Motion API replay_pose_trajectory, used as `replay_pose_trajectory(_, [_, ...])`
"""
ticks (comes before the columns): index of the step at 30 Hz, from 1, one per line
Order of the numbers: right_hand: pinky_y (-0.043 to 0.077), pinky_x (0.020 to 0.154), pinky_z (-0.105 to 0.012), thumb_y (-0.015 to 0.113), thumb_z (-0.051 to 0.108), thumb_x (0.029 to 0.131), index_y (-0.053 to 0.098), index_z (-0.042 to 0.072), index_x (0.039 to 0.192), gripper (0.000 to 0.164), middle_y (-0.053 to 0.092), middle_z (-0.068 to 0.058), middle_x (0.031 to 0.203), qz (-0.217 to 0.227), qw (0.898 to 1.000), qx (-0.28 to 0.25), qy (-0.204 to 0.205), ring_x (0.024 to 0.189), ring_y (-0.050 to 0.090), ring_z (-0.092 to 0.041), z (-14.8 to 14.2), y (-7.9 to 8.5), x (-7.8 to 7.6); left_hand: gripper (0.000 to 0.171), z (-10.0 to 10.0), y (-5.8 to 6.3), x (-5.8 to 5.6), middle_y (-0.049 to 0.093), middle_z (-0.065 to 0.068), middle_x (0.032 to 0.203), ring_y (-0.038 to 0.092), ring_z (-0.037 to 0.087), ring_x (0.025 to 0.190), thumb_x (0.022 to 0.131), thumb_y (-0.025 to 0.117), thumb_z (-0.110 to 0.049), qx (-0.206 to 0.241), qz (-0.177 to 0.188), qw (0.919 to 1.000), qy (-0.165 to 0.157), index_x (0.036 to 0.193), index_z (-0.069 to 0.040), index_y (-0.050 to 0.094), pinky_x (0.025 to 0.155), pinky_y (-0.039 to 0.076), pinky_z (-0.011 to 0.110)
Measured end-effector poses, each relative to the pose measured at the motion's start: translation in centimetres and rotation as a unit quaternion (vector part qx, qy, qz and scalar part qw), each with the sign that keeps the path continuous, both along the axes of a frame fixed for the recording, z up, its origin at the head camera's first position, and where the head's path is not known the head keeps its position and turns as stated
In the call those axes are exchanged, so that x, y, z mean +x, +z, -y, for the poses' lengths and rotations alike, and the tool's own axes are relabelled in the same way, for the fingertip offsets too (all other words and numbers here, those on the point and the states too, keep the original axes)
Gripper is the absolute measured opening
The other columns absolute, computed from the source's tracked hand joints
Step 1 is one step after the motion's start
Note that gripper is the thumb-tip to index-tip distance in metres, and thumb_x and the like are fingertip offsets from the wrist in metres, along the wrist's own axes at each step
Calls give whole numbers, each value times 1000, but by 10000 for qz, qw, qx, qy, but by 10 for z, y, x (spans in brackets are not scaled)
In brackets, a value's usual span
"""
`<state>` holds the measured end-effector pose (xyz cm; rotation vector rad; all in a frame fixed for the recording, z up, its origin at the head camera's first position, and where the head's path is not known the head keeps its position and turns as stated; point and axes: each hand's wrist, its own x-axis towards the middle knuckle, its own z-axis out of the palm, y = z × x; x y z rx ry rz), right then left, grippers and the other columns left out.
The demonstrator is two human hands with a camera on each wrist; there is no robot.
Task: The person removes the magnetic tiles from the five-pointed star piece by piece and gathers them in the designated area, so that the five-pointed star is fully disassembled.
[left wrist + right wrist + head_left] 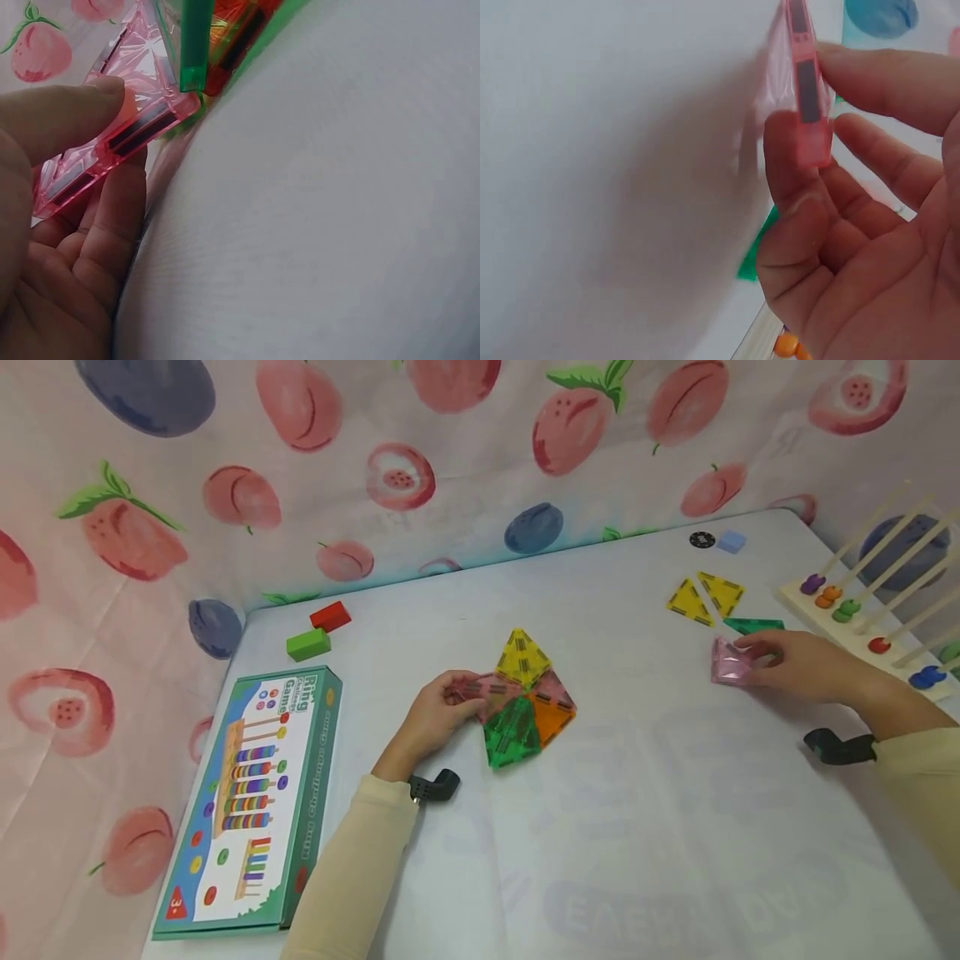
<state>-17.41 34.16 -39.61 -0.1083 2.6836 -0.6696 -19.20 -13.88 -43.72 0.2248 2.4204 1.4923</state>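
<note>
Between thumb and fingers my left hand [433, 720] pinches a pink triangular magnetic tile [154, 112]. This tile belongs to a joined group with a yellow tile [523, 653], an orange tile [555, 720] and a green tile [510, 739]. Another bit of pink shows at the group's right side. Over at the right, my right hand [806, 667] grips a translucent pink magnetic tile [724, 662] by its edge, as the dark magnet strips in the right wrist view show. A green tile [753, 625] lies just behind that hand, and two yellow triangular tiles [688, 602] lie beyond it.
A ring game box [303, 793] lies at the left, with a green block [308, 645] and a red block [330, 616] behind it. At the right stands a wooden peg rack [862, 635] with coloured rings. A black chip [702, 540] and a blue block [731, 541] lie far back.
</note>
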Motion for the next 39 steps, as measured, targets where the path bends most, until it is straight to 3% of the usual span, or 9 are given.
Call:
replay_pose_trajectory(8, [35, 83, -58, 60, 49, 80, 40, -2, 126, 72, 47, -27, 115, -75, 9994, 153, -312, 102, 41, -41, -7, -5, -2, 40, 0, -3, -1, 63, -1, 90, 58, 16, 74, 76, 71, -30, 87, 43, 9999, -23, 112, -23, 55, 63, 46, 29])
replay_pose_trajectory(15, [39, 79, -54, 60, 47, 81, 44, -3, 122, 66, 50, -28, 109, -436, 9973, 320, -499, 97, 43, -40, -2, -10, -2, 40, 0, -2, -1, 63, -1, 90, 58, 17, 74, 77, 71, -30, 101, 49, 9999, -24, 113, -23, 55, 63, 46, 30])
replay_pose_trajectory(28, [39, 77, -53, 59, 49, 81, 42, -5, 123, 70, 49, -26, 108, -445, 9968, 411, -526, 92, 44, -38, 1, -9, -6, 40, 0, -4, -1, 63, -1, 90, 58, 17, 73, 77, 71, -31, 41, 15, 10000, -9, 112, -24, 55, 63, 46, 30])
replay_pose_trajectory(35, [44, 71, -50, 55, 55, 80, 43, 1, 125, 71, 47, -26, 111, -569, 9945, 143, -866, 95, 45, -39, 10, 4, 1, 40, 0, -4, 0, 62, -1, 88, 56, 17, 71, 77, 70, -33, -2, -46, 10000, -66, 113, -24, 54, 62, 45, 30])
replay_pose_trajectory(39, [45, 71, -48, 59, 49, 81, 47, 3, 123, 64, 51, -22, 107, -862, 9939, -91, -679, 94, 46, -36, 31, 12, 4, 39, 2, -2, 0, 62, -1, 89, 56, 16, 73, 78, 69, -34, -51, -71, 9999, -97, 113, -24, 55, 63, 45, 30])
